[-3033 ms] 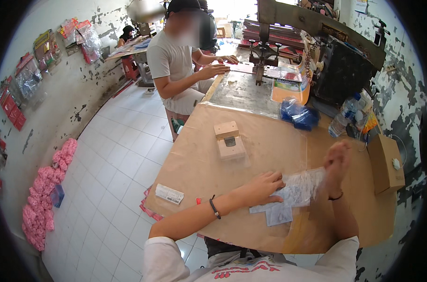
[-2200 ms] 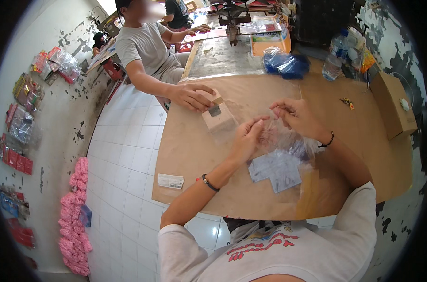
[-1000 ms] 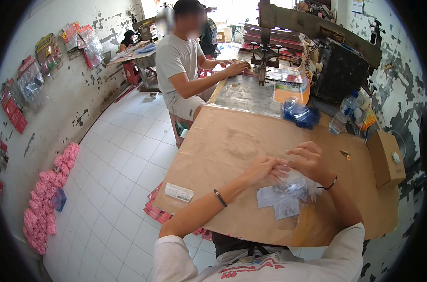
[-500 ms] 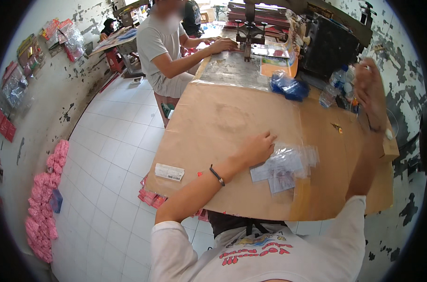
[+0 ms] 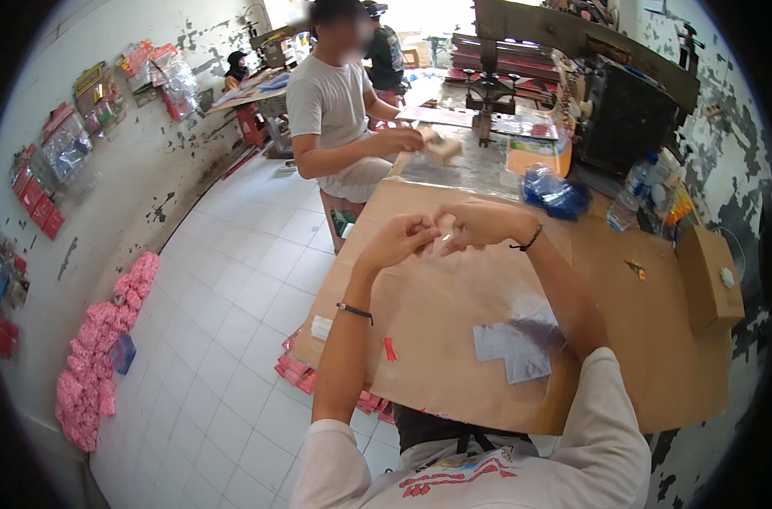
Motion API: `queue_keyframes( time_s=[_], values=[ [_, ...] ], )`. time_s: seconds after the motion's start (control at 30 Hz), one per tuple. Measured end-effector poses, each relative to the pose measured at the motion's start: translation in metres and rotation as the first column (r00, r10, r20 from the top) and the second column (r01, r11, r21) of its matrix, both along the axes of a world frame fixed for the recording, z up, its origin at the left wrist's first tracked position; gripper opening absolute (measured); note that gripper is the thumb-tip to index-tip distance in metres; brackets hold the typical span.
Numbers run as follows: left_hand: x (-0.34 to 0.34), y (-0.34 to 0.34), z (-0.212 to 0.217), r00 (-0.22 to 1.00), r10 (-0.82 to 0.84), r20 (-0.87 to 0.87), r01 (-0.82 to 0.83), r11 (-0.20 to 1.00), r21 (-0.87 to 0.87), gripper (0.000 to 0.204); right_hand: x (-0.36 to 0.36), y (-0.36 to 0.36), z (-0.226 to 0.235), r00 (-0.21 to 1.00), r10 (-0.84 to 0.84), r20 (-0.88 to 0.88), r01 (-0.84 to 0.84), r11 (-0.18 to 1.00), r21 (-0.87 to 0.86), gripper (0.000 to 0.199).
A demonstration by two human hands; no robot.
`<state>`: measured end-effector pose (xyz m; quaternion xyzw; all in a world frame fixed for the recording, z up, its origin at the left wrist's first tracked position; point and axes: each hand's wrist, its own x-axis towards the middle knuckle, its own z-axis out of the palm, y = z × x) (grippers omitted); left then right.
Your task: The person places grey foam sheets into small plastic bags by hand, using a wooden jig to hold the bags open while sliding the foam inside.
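Clear plastic bag [image 5: 443,243] is pinched between left hand [image 5: 394,242] and right hand [image 5: 481,223], raised above the brown table [image 5: 657,339], far side. Orientation can't be told. Both forearms extended forward, fingers closed on it.

Bench [image 5: 454,373] covered in brown paper, with small items lying on it.
Clear plastic bags with white inserts [image 5: 515,348] near front edge; small red piece [image 5: 389,349] and white label [image 5: 321,327] at left; blue bag [image 5: 554,192] and plastic bottle [image 5: 625,200] at back; cardboard box [image 5: 708,280] at right; tiny yellow object [image 5: 635,268] beside it.
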<state>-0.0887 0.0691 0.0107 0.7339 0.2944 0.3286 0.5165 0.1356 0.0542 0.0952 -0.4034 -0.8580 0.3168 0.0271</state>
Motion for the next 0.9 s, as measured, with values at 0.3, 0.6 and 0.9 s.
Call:
queue_keyframes(
  time_s=[0.3, 0.6, 0.9],
  values=[
    [-0.052, 0.007, -0.003, 0.913, -0.088, -0.399, -0.018, 0.967, -0.255, 0.026, 0.053, 0.06, -0.049, 0.997, 0.073, 0.005, -0.059, 0.842, -0.536, 0.028],
    [-0.037, 0.016, -0.011, 0.93, -0.014, -0.367, -0.102, 0.95, -0.296, 0.031, 0.073, 0.084, -0.096, 0.977, -0.199, -0.082, 0.081, 0.692, -0.718, 0.03],
    [-0.045, 0.024, -0.02, 0.944, 0.017, -0.329, -0.12, 0.948, -0.295, 0.031, 0.063, 0.08, -0.096, 0.945, -0.283, -0.162, 0.129, 0.78, -0.613, 0.035]
  ],
)
